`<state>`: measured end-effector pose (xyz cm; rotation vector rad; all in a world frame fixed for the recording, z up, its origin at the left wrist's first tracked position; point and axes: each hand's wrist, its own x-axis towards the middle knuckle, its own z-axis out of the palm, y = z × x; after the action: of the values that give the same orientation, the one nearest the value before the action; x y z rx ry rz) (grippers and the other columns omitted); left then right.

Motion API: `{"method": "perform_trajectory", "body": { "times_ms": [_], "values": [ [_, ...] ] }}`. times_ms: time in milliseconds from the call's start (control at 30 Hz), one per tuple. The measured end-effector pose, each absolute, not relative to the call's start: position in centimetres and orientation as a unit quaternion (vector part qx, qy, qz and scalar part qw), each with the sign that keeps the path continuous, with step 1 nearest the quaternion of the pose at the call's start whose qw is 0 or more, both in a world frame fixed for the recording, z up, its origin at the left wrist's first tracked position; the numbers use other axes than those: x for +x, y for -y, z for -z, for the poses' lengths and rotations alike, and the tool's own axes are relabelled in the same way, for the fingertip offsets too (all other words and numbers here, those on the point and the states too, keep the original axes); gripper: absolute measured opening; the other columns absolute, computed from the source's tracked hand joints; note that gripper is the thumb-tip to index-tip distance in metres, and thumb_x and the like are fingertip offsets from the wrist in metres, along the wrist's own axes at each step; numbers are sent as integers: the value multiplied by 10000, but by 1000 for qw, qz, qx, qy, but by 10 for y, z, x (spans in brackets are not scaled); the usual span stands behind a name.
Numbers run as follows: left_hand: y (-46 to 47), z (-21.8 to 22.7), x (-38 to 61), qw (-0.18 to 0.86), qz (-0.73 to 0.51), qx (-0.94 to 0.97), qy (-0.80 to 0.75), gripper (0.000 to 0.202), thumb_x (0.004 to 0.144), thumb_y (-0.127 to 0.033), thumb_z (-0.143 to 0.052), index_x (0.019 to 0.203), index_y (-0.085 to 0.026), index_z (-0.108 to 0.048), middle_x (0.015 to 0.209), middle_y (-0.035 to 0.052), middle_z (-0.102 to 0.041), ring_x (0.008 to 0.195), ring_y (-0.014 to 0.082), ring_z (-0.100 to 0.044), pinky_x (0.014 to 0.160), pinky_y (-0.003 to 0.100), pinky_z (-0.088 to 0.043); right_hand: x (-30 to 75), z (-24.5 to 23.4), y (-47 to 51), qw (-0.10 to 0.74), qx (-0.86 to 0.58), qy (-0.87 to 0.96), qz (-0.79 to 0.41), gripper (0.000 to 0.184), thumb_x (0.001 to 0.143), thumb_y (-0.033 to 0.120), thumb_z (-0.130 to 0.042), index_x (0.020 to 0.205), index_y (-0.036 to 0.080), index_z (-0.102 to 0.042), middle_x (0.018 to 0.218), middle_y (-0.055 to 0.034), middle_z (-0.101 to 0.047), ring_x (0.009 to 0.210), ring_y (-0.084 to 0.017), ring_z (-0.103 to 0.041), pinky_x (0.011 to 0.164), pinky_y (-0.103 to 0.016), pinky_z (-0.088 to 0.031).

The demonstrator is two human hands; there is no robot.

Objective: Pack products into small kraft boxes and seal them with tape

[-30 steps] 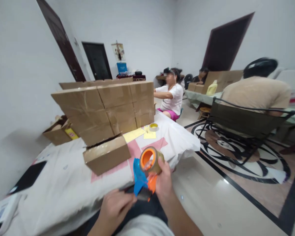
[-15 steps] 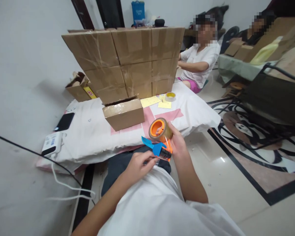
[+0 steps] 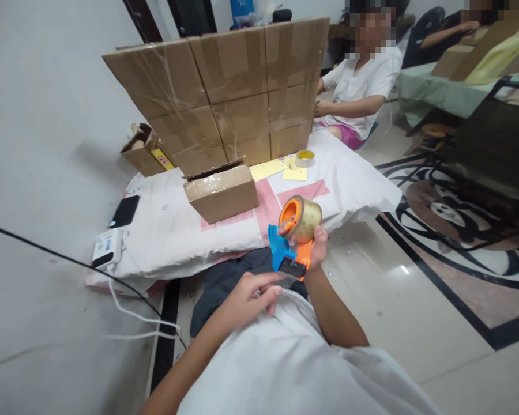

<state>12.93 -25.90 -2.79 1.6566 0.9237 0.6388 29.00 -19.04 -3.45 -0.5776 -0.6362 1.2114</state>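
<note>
Right hand [image 3: 318, 248]: clenched around the grip of the dispenser [image 3: 281, 252], which is held in the air over the lap, just off the mat's [image 3: 164, 236] near edge. Its tape roll [image 3: 306, 216] is uppermost and its blade end points down toward the left hand [image 3: 251, 297].

Left hand: resting against the white shirt just below the blade end, fingers [image 3: 273, 288] half curled with thumb near the fingertips. Whether they pinch a tape end cannot be told.

Change noted: half a second ago the left fingers were up at the blade end. They now sit lower and slightly apart from it, while the dispenser has risen and tilted right. Judged, the tool is now carried by the right hand alone.

On the mat: one box [image 3: 222, 193] near the middle, flap raised. Behind it, a stack [image 3: 233, 86] stands along the far edge, with a spare roll [image 3: 305, 157] beside it. A phone [image 3: 124, 211] lies at the left edge.
</note>
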Motion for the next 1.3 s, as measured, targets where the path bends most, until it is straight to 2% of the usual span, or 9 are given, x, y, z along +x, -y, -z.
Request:
{"method": "perform_trajectory", "body": {
  "times_ms": [100, 200, 367, 733, 1000, 1300],
  "values": [
    [262, 40, 129, 615, -281, 628, -385, 490, 953, -490, -560, 1269, -133, -672, 497, -31, -629, 436, 104, -522, 560, 226, -437, 292, 36, 189, 751, -269, 292, -527, 451, 790, 604, -673, 950, 183, -693, 732, -74, -733, 637, -244, -712, 620, -393, -608],
    [262, 47, 127, 659, -283, 592, -367, 546, 928, -547, -591, 1252, -119, -690, 480, -18, -616, 406, 98, -501, 523, 219, -420, 292, 38, 186, 765, -270, 302, -501, 392, 807, 555, -679, 941, 189, -708, 729, -69, -743, 615, -227, -710, 569, -346, -590],
    [257, 50, 125, 662, -293, 591, -355, 530, 926, -558, -601, 1198, -121, -725, 458, -11, -597, 387, 90, -505, 495, 201, -393, 293, 44, 179, 768, -292, 298, -486, 359, 797, 531, -700, 912, 190, -699, 696, -42, -723, 573, -200, -691, 564, -322, -591],
    [246, 55, 126, 684, -295, 568, -351, 502, 931, -511, -624, 1239, -123, -706, 478, -16, -601, 401, 85, -519, 496, 196, -422, 293, 52, 170, 751, -283, 274, -530, 311, 846, 486, -665, 930, 188, -688, 711, -46, -717, 669, -235, -721, 664, -403, -632],
    [245, 63, 128, 688, -334, 530, -366, 379, 945, -413, -631, 1206, -155, -728, 458, -53, -533, 379, 65, -450, 476, 192, -455, 287, 55, 168, 721, -302, 261, -567, 356, 850, 520, -606, 873, 168, -653, 713, -66, -686, 809, -259, -722, 784, -418, -623],
    [246, 59, 127, 680, -327, 554, -350, 349, 958, -384, -614, 1209, -172, -731, 461, -48, -540, 389, 64, -482, 472, 176, -439, 287, 62, 164, 715, -286, 252, -586, 346, 853, 511, -605, 884, 168, -636, 691, -59, -682, 773, -255, -722, 729, -401, -619]
  ]
}}
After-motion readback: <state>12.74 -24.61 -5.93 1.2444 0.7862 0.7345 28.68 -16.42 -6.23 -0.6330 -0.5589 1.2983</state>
